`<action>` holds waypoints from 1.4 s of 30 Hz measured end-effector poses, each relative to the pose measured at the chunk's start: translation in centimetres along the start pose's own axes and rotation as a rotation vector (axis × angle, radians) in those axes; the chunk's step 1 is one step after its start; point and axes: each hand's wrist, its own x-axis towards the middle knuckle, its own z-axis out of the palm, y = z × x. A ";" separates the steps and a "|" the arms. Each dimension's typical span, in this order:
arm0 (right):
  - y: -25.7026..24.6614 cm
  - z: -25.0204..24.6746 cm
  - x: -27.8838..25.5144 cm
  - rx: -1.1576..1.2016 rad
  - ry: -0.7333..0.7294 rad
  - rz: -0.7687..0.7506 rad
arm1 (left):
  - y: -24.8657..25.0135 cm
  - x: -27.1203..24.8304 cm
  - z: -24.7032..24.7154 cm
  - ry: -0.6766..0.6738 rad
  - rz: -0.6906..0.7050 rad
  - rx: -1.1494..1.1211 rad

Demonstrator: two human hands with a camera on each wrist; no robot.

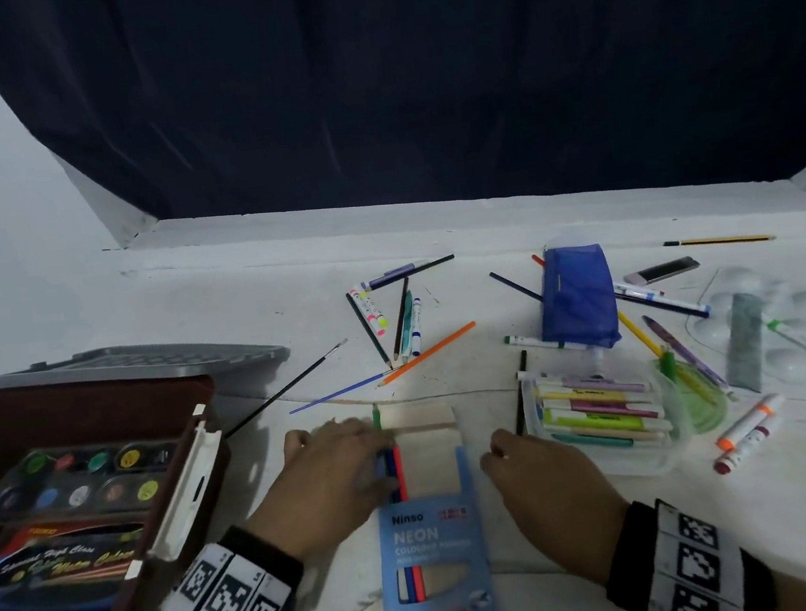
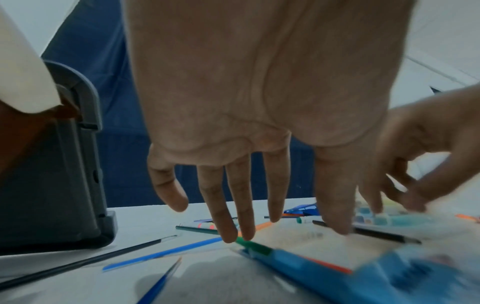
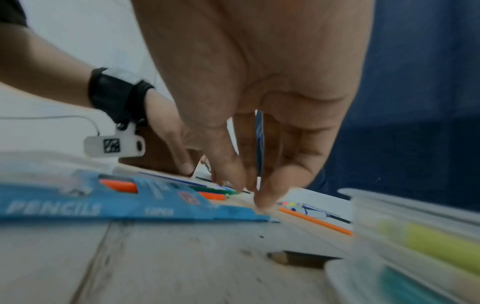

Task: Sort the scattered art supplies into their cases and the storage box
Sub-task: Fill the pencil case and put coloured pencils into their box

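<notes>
A blue Neon coloured-pencil box [image 1: 434,555] lies flat in front of me with its flap [image 1: 427,434] folded open. A few pencils sit in its left side, and a green pencil [image 2: 255,245] sticks out past the opening. My left hand [image 1: 357,443] lies over those pencils, fingers straight and spread, fingertips [image 2: 230,236] touching the green pencil's end. My right hand [image 1: 510,454] is just right of the box with nothing in it. In the right wrist view its fingertips [image 3: 262,202] touch the box's edge [image 3: 130,209].
An open brown case with a watercolour set [image 1: 82,481] and a grey storage box [image 1: 144,362] stand at the left. A clear marker case [image 1: 602,413], a black pencil [image 1: 521,392], a blue pouch [image 1: 578,299], a clear palette [image 1: 772,310] and loose pencils [image 1: 427,353] lie beyond and right.
</notes>
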 end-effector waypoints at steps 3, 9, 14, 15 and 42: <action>-0.1 -0.4 -0.4 -0.145 -0.050 0.020 | 0.7 2.7 -0.7 0.133 -0.019 -0.050; 0.5 0.8 -0.1 -0.157 -0.113 0.014 | 0.7 8.8 -1.0 0.093 -0.084 -0.001; 0.9 1.6 -0.2 -0.235 -0.078 -0.111 | 0.3 11.3 -0.5 0.024 -0.137 0.081; 1.0 1.6 -0.2 -0.258 -0.093 -0.139 | 0.2 11.6 -0.4 0.020 -0.138 0.084; 0.0 -7.6 4.8 0.825 0.579 0.108 | 1.0 1.4 -7.3 0.591 -0.079 -0.860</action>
